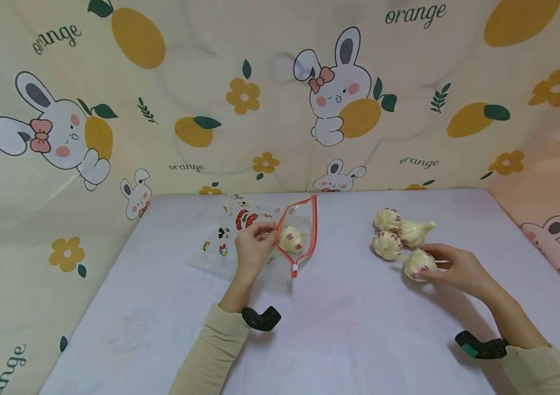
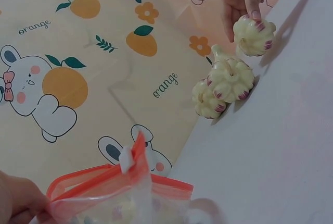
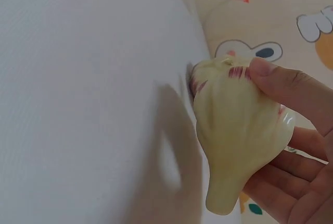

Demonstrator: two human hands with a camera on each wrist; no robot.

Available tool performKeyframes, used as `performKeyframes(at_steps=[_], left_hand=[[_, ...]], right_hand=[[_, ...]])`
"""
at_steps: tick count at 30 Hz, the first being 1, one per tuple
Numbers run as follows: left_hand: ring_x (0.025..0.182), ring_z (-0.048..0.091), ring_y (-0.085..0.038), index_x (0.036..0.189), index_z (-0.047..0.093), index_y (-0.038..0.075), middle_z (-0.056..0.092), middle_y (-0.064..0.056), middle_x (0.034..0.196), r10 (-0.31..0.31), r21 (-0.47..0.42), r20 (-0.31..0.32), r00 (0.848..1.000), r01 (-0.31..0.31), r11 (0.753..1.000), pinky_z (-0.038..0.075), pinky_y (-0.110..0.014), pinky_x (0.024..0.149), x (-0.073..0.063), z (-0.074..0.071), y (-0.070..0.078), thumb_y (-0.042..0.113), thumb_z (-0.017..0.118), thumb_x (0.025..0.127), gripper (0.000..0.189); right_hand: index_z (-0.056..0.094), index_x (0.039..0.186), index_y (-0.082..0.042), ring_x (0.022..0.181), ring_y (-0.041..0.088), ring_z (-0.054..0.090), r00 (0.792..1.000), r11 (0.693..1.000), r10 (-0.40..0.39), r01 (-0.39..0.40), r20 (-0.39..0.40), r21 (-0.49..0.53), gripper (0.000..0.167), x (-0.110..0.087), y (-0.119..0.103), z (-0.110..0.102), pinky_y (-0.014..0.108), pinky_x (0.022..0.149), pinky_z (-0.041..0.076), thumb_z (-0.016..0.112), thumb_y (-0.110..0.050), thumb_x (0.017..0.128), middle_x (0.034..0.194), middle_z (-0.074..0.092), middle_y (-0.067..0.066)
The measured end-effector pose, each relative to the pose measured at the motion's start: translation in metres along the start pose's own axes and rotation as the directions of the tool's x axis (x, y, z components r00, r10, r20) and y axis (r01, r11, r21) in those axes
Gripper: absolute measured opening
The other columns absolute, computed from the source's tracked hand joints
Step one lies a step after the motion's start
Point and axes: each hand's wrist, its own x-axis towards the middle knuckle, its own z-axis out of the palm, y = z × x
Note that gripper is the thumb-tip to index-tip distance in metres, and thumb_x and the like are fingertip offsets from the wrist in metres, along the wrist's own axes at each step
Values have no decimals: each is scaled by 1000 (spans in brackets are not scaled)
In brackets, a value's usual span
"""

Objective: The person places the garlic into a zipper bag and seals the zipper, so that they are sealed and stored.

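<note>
My left hand (image 1: 256, 247) pinches the red-edged rim of a clear zip bag (image 1: 230, 263) printed with cartoon figures, its mouth spread apart. Inside the bag, near the mouth, lies a garlic bulb (image 1: 291, 240). On the right, my right hand (image 1: 458, 269) grips another garlic bulb (image 3: 239, 125) between thumb and fingers, its stem toward the wrist in the right wrist view. Just beyond that hand, three more garlic bulbs (image 1: 387, 245) sit in a cluster. The left wrist view shows the bag's white slider (image 2: 126, 160) on the red zip.
A white-covered table (image 1: 349, 340) lies under everything. Behind it and along both sides hangs a cloth (image 1: 270, 109) printed with rabbits and oranges. Black wrist cameras (image 1: 262, 318) are strapped to both wrists.
</note>
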Motion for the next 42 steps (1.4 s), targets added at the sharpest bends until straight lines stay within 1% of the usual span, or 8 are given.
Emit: performKeyframes(at_steps=[8,16,22,29,31,35,40,42], left_hand=[[65,67,-14,94,72,-1,74,-21,91,-20,-5,4,1000,20,1000,47,-11,54,-1,0,0,0,69,83,12],[65,66,-8,95,72,-1,74,-20,92,-15,-2,2,1000,15,1000,48,-12,54,-1,0,1,2,69,83,13],[69,70,-16,95,72,-2,74,-20,94,-14,-6,0,1000,14,1000,49,-11,55,-2,0,2,2,68,84,13],[72,71,-24,96,72,-2,74,-21,94,-20,-13,3,1000,20,1000,49,-10,56,-3,-1,4,1,69,84,13],[73,71,-25,96,72,-2,74,-21,94,-24,-16,3,1000,24,1000,48,-10,56,-3,-1,5,1,69,84,13],[74,71,-27,95,72,-2,74,-21,94,-20,-16,1,1000,20,1000,48,-9,55,-3,-1,5,0,69,84,13],[76,71,-31,95,72,-3,74,-22,95,-18,-20,2,1000,18,1000,48,-9,55,-3,-1,4,0,68,84,12],[77,71,-33,95,72,-3,74,-22,95,-17,-21,3,1000,17,1000,48,-9,56,-2,-1,3,-1,68,83,12]], right_hand=[[58,126,4,87,-29,39,1000,1000,-4,4,6,15,64,2,-8,-2,13,72,53,82,-26,75,123,61,31],[58,125,4,88,-29,40,999,999,-35,35,-11,34,63,3,-15,-2,17,74,56,83,-24,74,122,62,30],[58,126,3,89,-29,39,999,998,-48,48,-7,40,62,5,-22,-2,16,75,56,82,-24,75,123,63,28],[58,126,3,91,-30,37,999,998,-42,42,5,37,63,8,-30,-3,37,81,59,81,-26,76,125,61,29],[58,126,2,90,-29,39,999,999,-40,40,4,35,62,9,-31,-3,38,81,58,81,-26,76,126,61,28],[58,127,2,90,-28,40,999,998,-47,47,3,35,62,12,-34,-2,32,80,59,82,-25,76,126,61,27],[58,127,2,90,-28,41,997,996,-73,73,-2,52,63,16,-39,-1,15,76,56,82,-23,75,125,61,28],[58,127,1,92,-22,47,997,996,-71,71,-6,48,63,18,-41,0,18,78,57,82,-24,75,125,62,27]])
